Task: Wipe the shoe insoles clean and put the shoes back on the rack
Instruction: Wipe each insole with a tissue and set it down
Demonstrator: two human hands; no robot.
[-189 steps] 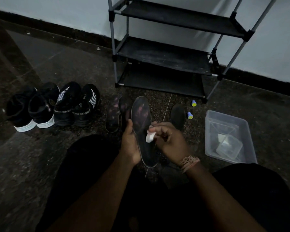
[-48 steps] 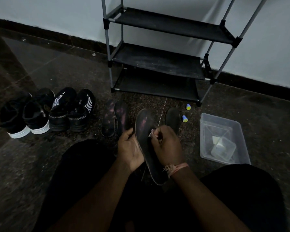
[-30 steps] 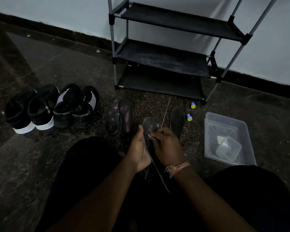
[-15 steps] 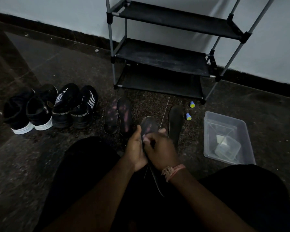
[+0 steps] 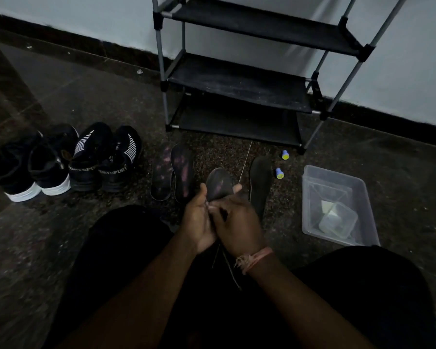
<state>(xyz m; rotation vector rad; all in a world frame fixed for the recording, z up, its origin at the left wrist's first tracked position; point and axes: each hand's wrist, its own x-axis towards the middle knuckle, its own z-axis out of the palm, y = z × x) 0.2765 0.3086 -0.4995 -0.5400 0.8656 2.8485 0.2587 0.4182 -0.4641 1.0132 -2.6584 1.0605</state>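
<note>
Left hand (image 5: 196, 220) fingers gripped insole (image 5: 219, 183) edge; right hand (image 5: 238, 222) fingers pinched over it. Insole looked light, floppy; best held mid-length.

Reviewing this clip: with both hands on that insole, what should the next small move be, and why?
Probably draw the right hand down along the held insole to go on wiping. The left hand grips its edge, only its toe end shows above the hands, and three other insoles lie on the floor.
</note>
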